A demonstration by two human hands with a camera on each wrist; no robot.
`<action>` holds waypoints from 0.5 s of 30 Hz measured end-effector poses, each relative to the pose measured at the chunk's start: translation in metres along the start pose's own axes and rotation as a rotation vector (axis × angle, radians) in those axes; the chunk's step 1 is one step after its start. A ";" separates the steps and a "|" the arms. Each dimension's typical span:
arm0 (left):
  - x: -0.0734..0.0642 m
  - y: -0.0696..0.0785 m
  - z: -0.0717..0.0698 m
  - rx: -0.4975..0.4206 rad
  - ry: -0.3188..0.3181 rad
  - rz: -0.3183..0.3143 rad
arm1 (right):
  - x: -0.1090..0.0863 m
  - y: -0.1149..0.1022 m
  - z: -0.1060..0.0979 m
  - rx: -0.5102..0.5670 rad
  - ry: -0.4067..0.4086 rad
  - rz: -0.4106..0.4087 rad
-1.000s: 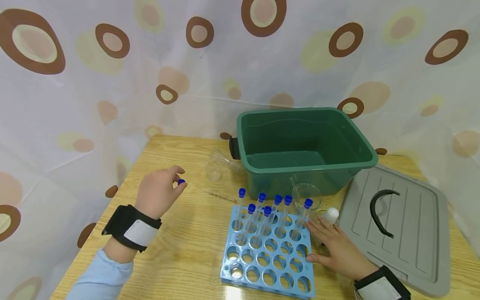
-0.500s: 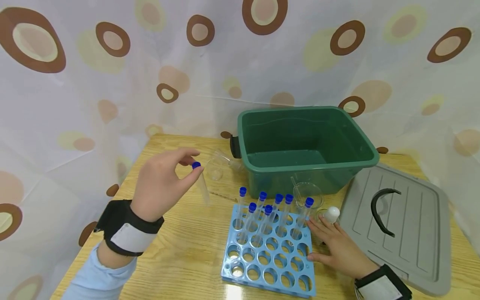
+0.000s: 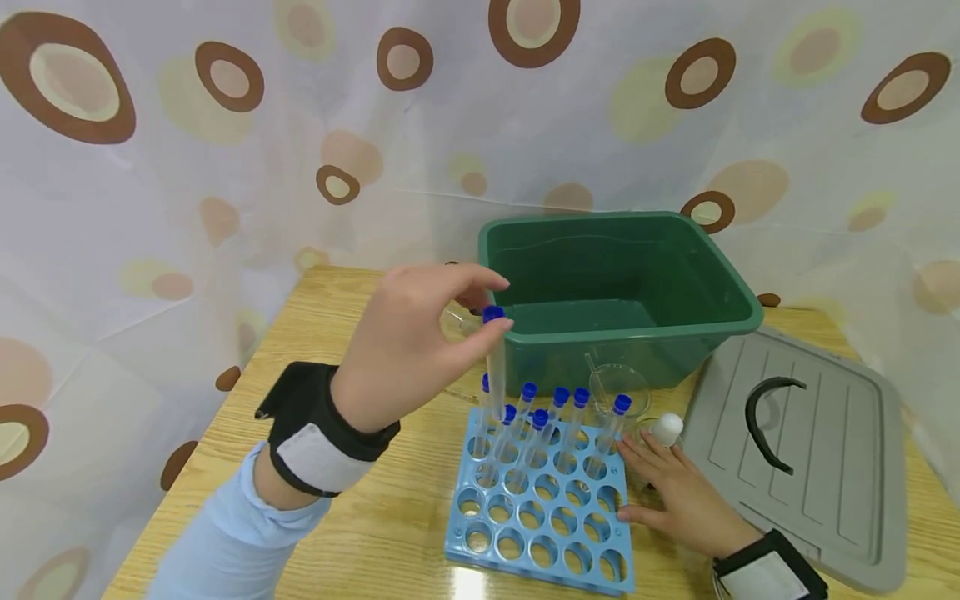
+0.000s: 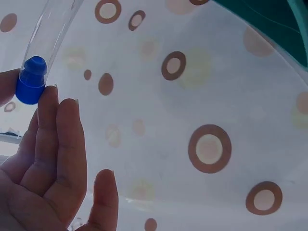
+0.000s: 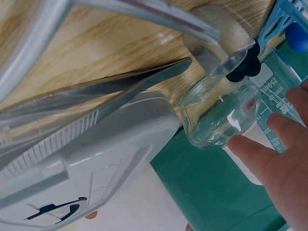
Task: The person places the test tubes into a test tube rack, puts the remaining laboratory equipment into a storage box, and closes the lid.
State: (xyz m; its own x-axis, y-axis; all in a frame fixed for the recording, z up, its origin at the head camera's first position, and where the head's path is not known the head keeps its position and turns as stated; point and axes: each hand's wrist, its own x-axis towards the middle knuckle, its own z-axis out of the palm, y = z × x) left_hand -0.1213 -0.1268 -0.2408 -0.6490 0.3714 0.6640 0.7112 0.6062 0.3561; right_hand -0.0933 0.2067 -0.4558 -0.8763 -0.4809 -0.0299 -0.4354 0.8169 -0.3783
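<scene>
My left hand [image 3: 420,350] pinches a clear test tube [image 3: 497,379] by its blue cap, between thumb and fingers. The tube hangs upright over the far left corner of a blue rack [image 3: 540,577]. In the left wrist view the blue cap [image 4: 30,91] lies between the fingertips, and the other fingers are extended. Several capped tubes [image 3: 574,429] stand in the rack's far rows; its near holes hold none. My right hand [image 3: 678,500] lies spread at the rack's right side, thumb at its edge. In the right wrist view its fingers reach beside a small glass bottle [image 5: 216,115].
A green bin [image 3: 592,340] stands at the back, with a grey lid [image 3: 817,450] to its right. A glass beaker [image 3: 621,390] and a white round-topped object [image 3: 666,429] sit behind the rack. Metal tweezers [image 5: 115,96] show in the right wrist view.
My left hand has moved right with the test tube, from over the left of the table to above the rack's far left corner. The right hand stays at the rack's side.
</scene>
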 end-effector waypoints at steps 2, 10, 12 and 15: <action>0.004 0.007 0.004 -0.014 -0.019 0.015 | 0.000 0.000 0.000 0.002 0.001 0.000; 0.008 0.025 0.025 -0.020 -0.067 0.099 | -0.001 -0.001 -0.001 -0.002 0.009 -0.003; 0.007 0.027 0.032 -0.014 -0.087 0.103 | -0.001 0.000 0.000 -0.005 0.009 -0.001; 0.005 0.029 0.044 -0.021 -0.130 0.088 | -0.001 0.000 0.000 -0.005 0.010 -0.005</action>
State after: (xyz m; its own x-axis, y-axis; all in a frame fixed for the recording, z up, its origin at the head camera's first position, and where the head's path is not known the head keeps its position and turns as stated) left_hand -0.1157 -0.0764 -0.2560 -0.6123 0.5115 0.6029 0.7716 0.5529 0.3146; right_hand -0.0928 0.2073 -0.4559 -0.8761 -0.4818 -0.0187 -0.4408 0.8159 -0.3741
